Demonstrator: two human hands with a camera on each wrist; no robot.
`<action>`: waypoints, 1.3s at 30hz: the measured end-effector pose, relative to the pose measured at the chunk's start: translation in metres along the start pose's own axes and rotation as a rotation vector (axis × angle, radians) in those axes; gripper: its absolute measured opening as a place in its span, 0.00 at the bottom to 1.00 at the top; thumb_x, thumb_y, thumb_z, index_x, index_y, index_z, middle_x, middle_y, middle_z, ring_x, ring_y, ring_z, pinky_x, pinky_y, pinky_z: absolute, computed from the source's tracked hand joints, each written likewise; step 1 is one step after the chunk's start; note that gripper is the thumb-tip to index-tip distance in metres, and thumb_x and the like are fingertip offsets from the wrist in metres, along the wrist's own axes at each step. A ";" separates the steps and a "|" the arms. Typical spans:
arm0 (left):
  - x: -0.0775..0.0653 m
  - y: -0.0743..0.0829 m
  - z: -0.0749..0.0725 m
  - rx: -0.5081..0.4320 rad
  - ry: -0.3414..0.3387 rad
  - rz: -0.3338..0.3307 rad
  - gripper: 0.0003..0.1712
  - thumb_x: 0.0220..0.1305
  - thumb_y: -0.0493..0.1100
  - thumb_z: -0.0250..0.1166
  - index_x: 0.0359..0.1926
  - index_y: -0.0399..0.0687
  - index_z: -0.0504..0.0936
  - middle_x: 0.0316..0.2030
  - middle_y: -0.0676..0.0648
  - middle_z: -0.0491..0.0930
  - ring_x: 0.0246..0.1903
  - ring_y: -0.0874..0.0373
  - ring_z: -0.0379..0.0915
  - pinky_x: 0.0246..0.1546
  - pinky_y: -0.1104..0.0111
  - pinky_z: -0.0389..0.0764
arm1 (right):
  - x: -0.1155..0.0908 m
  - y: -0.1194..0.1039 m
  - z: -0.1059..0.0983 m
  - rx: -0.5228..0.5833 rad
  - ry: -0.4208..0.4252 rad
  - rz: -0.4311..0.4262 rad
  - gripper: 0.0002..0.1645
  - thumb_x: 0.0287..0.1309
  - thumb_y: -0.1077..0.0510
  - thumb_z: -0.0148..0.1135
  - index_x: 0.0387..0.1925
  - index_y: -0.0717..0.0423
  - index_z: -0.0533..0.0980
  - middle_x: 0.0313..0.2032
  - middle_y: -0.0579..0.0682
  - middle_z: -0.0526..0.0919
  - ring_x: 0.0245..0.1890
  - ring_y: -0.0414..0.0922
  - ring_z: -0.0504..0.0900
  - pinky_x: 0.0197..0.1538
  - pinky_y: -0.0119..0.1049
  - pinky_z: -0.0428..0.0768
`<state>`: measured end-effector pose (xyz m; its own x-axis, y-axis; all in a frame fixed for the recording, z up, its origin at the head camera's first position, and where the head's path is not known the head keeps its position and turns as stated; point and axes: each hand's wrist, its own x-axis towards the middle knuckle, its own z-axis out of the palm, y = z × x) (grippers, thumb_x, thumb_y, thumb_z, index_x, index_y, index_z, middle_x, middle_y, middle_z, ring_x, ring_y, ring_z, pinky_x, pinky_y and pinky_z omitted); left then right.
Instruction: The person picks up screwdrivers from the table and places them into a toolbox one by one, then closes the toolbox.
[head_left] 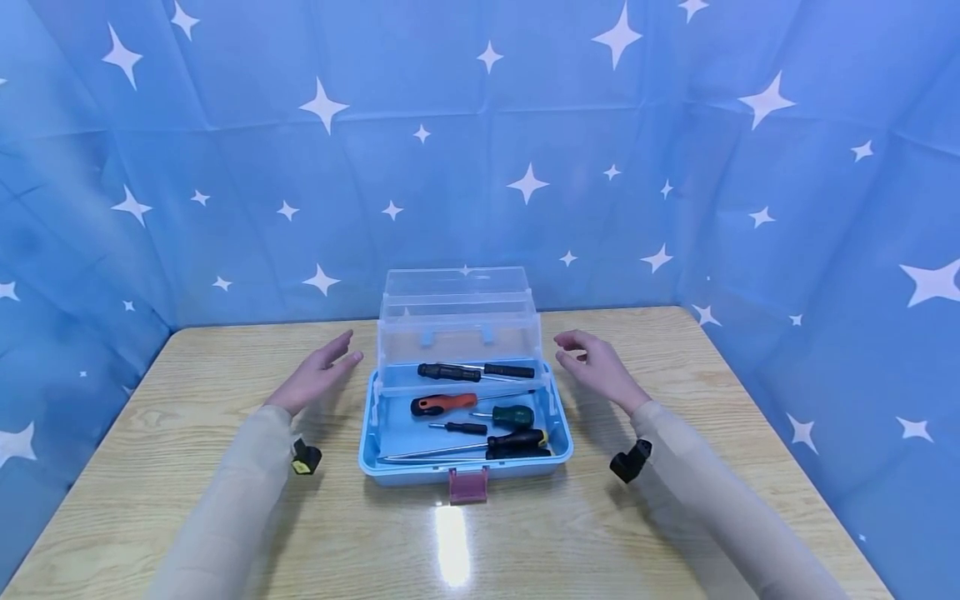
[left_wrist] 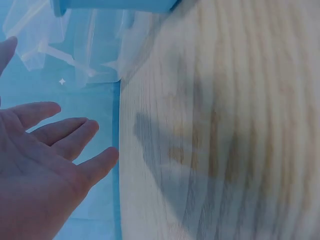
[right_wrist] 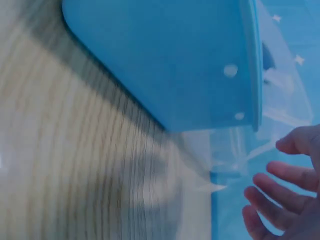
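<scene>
A light blue toolbox (head_left: 366,446) stands on the table with its clear lid (head_left: 461,333) raised at the back. Inside lie several screwdrivers: an orange-and-black one (head_left: 444,404), a short dark green one (head_left: 513,416), a small black one (head_left: 465,427) and black-handled ones at the back and front. To the left of the lid my left hand (head_left: 318,373) hovers with fingers extended, holding nothing. On the other side my right hand (head_left: 597,367) is held up, fingers relaxed and slightly bent, apart from the box. In the right wrist view the box's side wall (right_wrist: 165,60) shows near that hand.
A pink latch (head_left: 468,486) hangs from the toolbox's front edge. The wooden table (head_left: 247,358) extends to both sides of the box. Blue cloth (head_left: 450,167) with white stars hangs behind the table and along its sides.
</scene>
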<state>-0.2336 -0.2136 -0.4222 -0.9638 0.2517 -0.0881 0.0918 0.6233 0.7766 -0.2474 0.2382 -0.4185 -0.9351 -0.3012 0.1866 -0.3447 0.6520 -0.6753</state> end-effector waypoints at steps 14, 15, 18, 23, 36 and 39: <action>0.023 -0.007 0.008 -0.046 -0.005 -0.036 0.43 0.75 0.61 0.43 0.74 0.34 0.46 0.72 0.33 0.46 0.70 0.37 0.42 0.68 0.47 0.47 | 0.032 0.024 0.006 -0.034 -0.100 0.049 0.37 0.72 0.45 0.49 0.71 0.64 0.58 0.68 0.63 0.61 0.68 0.59 0.58 0.67 0.56 0.58; 0.024 -0.008 0.009 -0.043 -0.001 -0.036 0.42 0.75 0.60 0.43 0.74 0.34 0.46 0.72 0.33 0.47 0.70 0.37 0.42 0.68 0.47 0.47 | 0.034 0.025 0.007 -0.033 -0.106 0.052 0.37 0.72 0.44 0.48 0.71 0.63 0.58 0.69 0.62 0.61 0.68 0.59 0.58 0.67 0.56 0.57; 0.028 -0.008 0.012 -0.039 0.007 -0.038 0.41 0.75 0.60 0.43 0.74 0.35 0.47 0.72 0.33 0.48 0.70 0.37 0.43 0.68 0.47 0.48 | 0.039 0.025 0.010 -0.025 -0.121 0.058 0.38 0.72 0.41 0.46 0.71 0.62 0.57 0.69 0.62 0.60 0.69 0.59 0.57 0.67 0.56 0.57; 0.035 -0.004 0.016 -0.030 -0.009 -0.053 0.41 0.75 0.60 0.42 0.75 0.37 0.46 0.73 0.34 0.47 0.70 0.38 0.43 0.68 0.47 0.48 | 0.047 0.022 0.016 -0.012 -0.138 0.047 0.39 0.73 0.42 0.44 0.72 0.63 0.54 0.70 0.64 0.57 0.69 0.61 0.55 0.68 0.57 0.55; 0.047 0.003 0.027 -0.029 -0.065 -0.077 0.36 0.77 0.59 0.35 0.76 0.46 0.45 0.74 0.38 0.44 0.71 0.39 0.39 0.67 0.44 0.45 | 0.053 0.026 0.028 0.066 -0.171 0.069 0.43 0.70 0.36 0.44 0.75 0.54 0.51 0.72 0.58 0.54 0.71 0.58 0.52 0.68 0.58 0.52; 0.048 0.004 0.027 -0.036 -0.072 -0.066 0.35 0.77 0.58 0.35 0.76 0.46 0.45 0.74 0.38 0.45 0.71 0.38 0.40 0.67 0.44 0.46 | 0.055 0.028 0.028 0.062 -0.182 0.081 0.42 0.70 0.35 0.42 0.75 0.54 0.51 0.72 0.58 0.54 0.71 0.57 0.52 0.69 0.57 0.52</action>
<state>-0.2731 -0.1788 -0.4402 -0.9467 0.2648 -0.1835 0.0186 0.6136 0.7894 -0.3058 0.2204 -0.4478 -0.9276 -0.3736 0.0019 -0.2579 0.6366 -0.7268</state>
